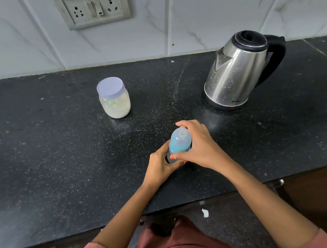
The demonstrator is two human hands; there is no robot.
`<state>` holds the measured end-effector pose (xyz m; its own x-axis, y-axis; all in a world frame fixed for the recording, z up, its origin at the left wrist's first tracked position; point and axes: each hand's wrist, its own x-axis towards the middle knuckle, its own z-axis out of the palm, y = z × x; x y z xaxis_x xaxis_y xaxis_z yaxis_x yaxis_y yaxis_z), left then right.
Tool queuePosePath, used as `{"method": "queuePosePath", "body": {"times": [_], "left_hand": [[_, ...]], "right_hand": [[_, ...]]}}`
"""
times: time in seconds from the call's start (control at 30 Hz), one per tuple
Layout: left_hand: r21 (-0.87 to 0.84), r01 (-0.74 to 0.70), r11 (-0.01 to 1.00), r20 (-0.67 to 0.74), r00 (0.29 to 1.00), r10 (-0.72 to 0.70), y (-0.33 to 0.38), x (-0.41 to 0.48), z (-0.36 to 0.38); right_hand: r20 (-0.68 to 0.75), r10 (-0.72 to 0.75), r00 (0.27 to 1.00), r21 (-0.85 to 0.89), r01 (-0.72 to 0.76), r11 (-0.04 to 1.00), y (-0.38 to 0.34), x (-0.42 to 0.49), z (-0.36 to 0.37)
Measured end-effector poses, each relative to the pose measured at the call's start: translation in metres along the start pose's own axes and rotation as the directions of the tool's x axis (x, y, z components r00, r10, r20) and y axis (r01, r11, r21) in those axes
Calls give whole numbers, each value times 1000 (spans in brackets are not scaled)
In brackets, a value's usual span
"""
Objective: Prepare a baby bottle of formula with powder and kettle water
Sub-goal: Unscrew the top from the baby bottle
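left hand [160, 164] clasps the bottle [180, 142] low on the surface [62, 152], right hand [198, 146] curled over its cap in a firm grip.

On the counter [42, 154] — jar [114, 98] left, kettle [239, 71] right, bottle [180, 142] in front between them.

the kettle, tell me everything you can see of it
The kettle is steel-bodied, shiny and spotted with marks, with a black lid, a black curved handle on its right and a black base. The lid is shut and the spout faces left. It stands upright on the dark counter near the tiled wall, at the far right. Neither hand touches it.
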<state>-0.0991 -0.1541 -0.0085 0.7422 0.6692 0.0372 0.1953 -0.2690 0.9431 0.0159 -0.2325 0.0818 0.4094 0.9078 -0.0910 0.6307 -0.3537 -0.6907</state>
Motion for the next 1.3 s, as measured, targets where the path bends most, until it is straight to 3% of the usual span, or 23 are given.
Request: {"method": "queuePosePath", "body": {"times": [0.13, 0.37, 0.63, 0.83, 1.1, 1.3], "left_hand": [[1, -6, 1000, 3, 1000, 6, 0, -1, 0], [-5, -3, 1000, -13, 1000, 3, -1, 0, 1], [17, -15, 1000, -14, 1000, 15, 0, 0, 1], [7, -4, 1000, -18, 1000, 4, -3, 1, 2], [14, -17, 1000, -12, 1000, 18, -2, 0, 1], [2, -5, 1000, -11, 1000, 5, -3, 1, 2]], "right_hand": [[-37, -8, 999, -6, 8, 1000, -2, 0, 1], [104, -55, 993, 131, 41, 991, 2, -2, -7], [-89, -28, 996, 27, 30, 999, 2, 0, 4], [98, -43, 994, 134, 29, 991, 5, -2, -2], [-42, 0, 999, 11, 0, 1000, -1, -2, 3], [85, 14, 996, 103, -23, 994, -1, -3, -1]]}}
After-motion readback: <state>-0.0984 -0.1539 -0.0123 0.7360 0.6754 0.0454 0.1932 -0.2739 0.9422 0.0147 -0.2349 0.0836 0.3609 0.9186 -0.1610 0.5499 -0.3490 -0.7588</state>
